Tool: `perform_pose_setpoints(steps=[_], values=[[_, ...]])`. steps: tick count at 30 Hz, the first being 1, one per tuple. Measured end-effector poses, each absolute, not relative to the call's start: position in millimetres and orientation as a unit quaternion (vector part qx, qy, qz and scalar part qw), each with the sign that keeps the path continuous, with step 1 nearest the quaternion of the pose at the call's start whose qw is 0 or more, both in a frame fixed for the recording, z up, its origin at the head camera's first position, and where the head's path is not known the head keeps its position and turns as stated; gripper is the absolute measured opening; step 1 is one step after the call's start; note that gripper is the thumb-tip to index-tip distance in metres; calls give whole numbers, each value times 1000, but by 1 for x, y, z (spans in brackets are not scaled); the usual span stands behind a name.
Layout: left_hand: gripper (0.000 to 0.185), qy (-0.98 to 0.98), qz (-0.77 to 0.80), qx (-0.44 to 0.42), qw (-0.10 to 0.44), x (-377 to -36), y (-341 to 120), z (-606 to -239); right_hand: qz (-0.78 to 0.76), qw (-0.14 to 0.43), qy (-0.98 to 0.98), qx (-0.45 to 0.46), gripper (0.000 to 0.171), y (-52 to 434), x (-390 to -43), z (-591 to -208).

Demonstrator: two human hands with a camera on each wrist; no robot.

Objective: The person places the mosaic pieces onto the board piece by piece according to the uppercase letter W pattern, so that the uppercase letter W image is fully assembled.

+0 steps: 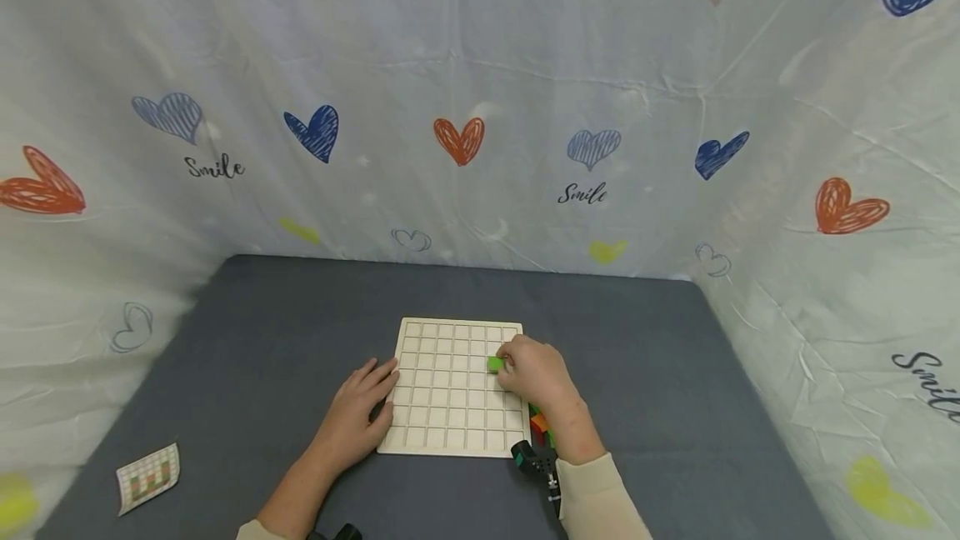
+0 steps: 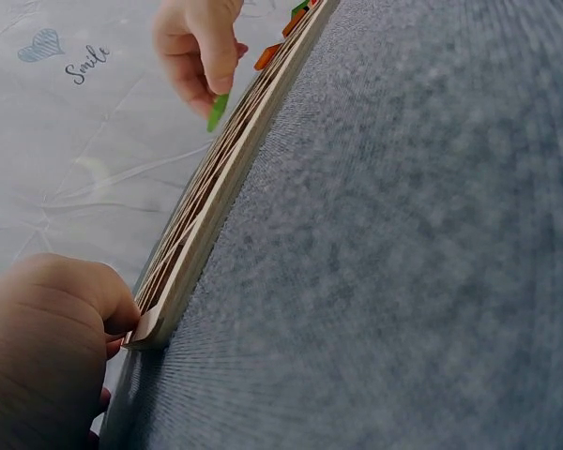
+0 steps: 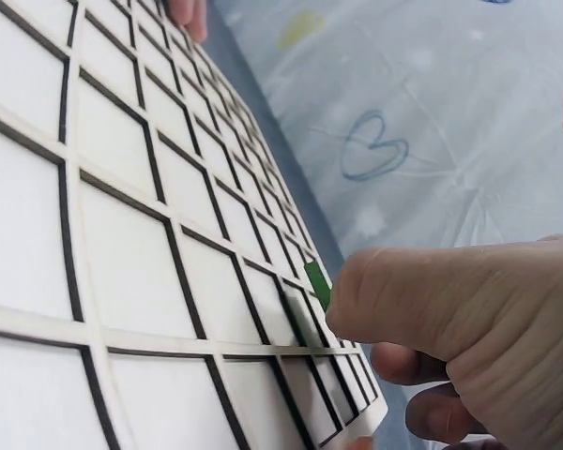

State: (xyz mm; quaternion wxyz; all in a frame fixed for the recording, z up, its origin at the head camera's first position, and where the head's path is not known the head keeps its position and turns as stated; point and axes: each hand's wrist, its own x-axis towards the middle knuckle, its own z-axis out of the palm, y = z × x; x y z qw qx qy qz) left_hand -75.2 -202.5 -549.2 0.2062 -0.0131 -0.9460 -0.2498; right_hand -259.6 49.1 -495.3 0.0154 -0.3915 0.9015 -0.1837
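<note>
In the head view, we see the right hand (image 1: pixel 538 372) pinching a green piece (image 1: pixel 494 364) over the right side of a grid board (image 1: pixel 457 397), free end leftward; the left hand (image 1: pixel 356 411) rests at its left edge, fingers extended. In the left wrist view, the piece's long axis slants steeply, tip down; in the right, tip up-left.

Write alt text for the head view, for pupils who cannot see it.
A person's right hand pinches a green tile over the right side of a wooden grid board; the left hand touches its left edge. Colorful pieces lie by the board's right edge, and a printed card at lower left on the dark gray tabletop.
</note>
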Motion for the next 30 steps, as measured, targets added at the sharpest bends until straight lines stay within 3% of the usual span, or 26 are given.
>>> perform_pose_setpoints(steps=[12, 16, 23, 30], values=[[46, -947, -252, -8, 197, -76, -199, -551, -176, -22, 910, -375, 18, 50, -254, -506], [47, -949, -252, -3, 190, -76, -198, -551, -203, -1, 911, -358, 11, 51, -254, -506], [47, -950, -254, 6, 184, -77, -199, -550, -259, 45, 891, -371, 22, 60, -265, -503], [47, -952, -241, 12, 190, -77, -202, -550, -313, 70, 889, -328, 23, 78, -277, -493]])
